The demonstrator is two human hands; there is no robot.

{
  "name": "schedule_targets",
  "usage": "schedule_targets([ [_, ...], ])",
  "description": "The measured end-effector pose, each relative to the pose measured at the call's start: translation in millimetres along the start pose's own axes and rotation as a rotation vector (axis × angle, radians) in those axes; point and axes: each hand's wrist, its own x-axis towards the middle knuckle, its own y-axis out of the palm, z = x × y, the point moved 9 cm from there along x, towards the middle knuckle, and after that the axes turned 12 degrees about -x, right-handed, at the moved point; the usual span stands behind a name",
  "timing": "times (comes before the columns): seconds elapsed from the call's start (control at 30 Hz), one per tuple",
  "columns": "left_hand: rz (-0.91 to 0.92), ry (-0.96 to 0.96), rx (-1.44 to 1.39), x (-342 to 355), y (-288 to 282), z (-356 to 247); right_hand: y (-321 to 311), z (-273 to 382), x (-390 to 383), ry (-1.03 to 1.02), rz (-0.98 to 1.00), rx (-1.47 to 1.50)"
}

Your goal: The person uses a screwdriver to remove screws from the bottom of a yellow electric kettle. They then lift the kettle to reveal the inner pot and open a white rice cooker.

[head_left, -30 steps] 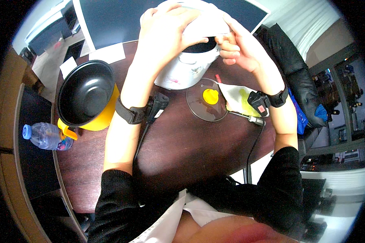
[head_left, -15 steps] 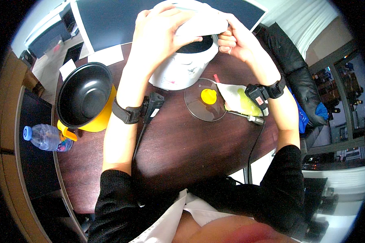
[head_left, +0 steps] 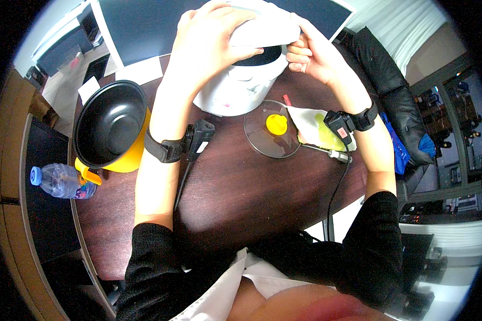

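Note:
A white rice cooker point(head_left: 233, 93) stands at the far side of the table, with its white lid point(head_left: 265, 31) raised and tilted over a dark opening. My left hand point(head_left: 206, 45) grips the lid's left side, thumb stretched under the edge and fingers over the top. At the lid's right edge is my right hand point(head_left: 311, 56), one finger pressed to the rim and the other fingers curled in. A round glass lid with a yellow knob point(head_left: 276, 124) lies in front of the cooker. Beside it, a screwdriver point(head_left: 338, 156) lies by a white and green packet point(head_left: 320, 130).
To the left stands a yellow pot point(head_left: 110, 125) with a black inside and a yellow handle. A plastic bottle point(head_left: 63, 181) with a blue cap lies next to it. Behind the cooker rises a monitor point(head_left: 144, 29). Wrist straps with cabled devices sit on both forearms.
Both hands stay on the raised lid in nearly the same pose. The cooker and my left hand appear shifted very slightly to the left.

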Motion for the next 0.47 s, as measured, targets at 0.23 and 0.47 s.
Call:
schedule_targets([
  [0.23, 0.032, -0.065, 0.003, -1, 2, 3, 10, 7, -17, -0.079, 0.066, -0.13],
  [0.47, -0.104, 0.089, -0.08, 14, 3, -10, 16, 125, -175, -1.017, -0.47, -0.902],
])
